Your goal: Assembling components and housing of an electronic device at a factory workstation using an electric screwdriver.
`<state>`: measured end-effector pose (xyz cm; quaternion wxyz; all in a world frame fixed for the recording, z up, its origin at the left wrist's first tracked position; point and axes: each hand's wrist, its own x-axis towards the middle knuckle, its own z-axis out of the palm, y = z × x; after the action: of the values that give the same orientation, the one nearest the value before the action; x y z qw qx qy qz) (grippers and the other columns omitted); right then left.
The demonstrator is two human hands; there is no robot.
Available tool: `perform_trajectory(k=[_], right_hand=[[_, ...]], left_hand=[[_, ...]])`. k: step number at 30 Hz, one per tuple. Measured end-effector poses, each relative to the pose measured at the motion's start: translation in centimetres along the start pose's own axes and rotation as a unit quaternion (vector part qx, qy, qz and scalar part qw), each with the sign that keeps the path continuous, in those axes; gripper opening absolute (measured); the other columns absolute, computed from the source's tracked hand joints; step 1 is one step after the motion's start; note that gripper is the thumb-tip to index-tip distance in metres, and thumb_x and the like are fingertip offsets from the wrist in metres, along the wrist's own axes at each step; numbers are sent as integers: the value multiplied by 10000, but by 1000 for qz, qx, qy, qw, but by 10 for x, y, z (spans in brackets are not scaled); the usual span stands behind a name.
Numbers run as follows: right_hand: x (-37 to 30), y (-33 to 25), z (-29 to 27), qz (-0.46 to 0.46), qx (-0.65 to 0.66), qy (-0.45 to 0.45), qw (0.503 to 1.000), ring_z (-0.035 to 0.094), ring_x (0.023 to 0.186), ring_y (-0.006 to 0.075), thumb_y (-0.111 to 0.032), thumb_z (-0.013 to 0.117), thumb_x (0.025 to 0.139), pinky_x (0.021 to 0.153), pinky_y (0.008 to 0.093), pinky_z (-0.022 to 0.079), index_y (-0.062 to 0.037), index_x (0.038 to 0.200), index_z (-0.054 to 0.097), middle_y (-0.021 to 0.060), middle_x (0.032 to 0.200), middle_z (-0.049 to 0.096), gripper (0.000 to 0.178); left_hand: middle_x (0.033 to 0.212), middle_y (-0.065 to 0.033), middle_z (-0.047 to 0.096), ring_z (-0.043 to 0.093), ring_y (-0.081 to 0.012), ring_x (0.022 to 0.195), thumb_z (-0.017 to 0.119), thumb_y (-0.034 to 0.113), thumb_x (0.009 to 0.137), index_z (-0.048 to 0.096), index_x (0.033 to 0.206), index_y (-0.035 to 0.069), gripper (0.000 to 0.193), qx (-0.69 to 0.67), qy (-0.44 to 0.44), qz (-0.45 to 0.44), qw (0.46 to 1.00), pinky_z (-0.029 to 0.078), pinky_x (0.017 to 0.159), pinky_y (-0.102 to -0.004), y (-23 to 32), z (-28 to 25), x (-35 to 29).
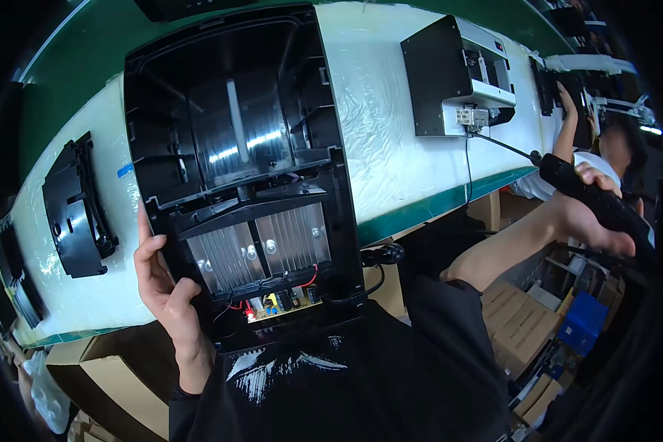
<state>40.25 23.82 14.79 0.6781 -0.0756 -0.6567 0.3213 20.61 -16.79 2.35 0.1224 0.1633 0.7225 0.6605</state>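
A large black plastic housing [169,125] stands at the table's near edge, its inside facing up. In its lower part are ribbed silvery metal panels [228,250] with small clear bulbs, and below them a small circuit board [283,306] with red wires. My left hand [166,283] is closed on the housing's left edge, thumb on the near face. Out to the right, my right hand [589,217] grips a black electric screwdriver [567,180]. Its long thin bit points left, toward the connector block [471,118] on a black and silver metal device [435,81].
A curved black plastic part [77,210] lies left on the film-covered table [376,110]. A co-worker's hand [567,99] is at the far right. Cardboard boxes [519,324] and a blue bin [586,324] stand below right; an open carton [125,383] is below left.
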Motion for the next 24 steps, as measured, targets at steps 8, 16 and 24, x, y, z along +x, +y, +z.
perform_trajectory(k=[8, 16, 24], right_hand=[[31, 24, 36, 161, -98, -50, 981, 446, 543, 195, -853, 292, 718, 536, 334, 383, -58, 931, 471, 82, 664, 486, 843], [53, 53, 88, 175, -89, -131, 972, 502, 540, 228, -497, 377, 913, 502, 331, 427, -20, 1036, 464, 138, 676, 537, 501], [31, 27, 90, 219, -37, -107, 969, 463, 538, 177, -495, 408, 921, 466, 294, 384, -106, 1103, 504, 74, 657, 490, 440]], left_hand=[[1456, -228, 286, 283, -300, 1363, 355, -106, 459, 485, 1110, 27, 678, -9, 13, -16, 1000, 197, 1116, -331, 4, 4, -1], [1453, -236, 291, 281, -291, 1366, 333, -119, 476, 471, 1142, -5, 690, -83, 1, -11, 996, 186, 1108, -314, 5, 5, 0], [1458, -237, 274, 267, -278, 1371, 353, -120, 503, 464, 1169, -20, 682, -134, -40, 7, 990, 194, 1103, -324, 6, -5, 6]])
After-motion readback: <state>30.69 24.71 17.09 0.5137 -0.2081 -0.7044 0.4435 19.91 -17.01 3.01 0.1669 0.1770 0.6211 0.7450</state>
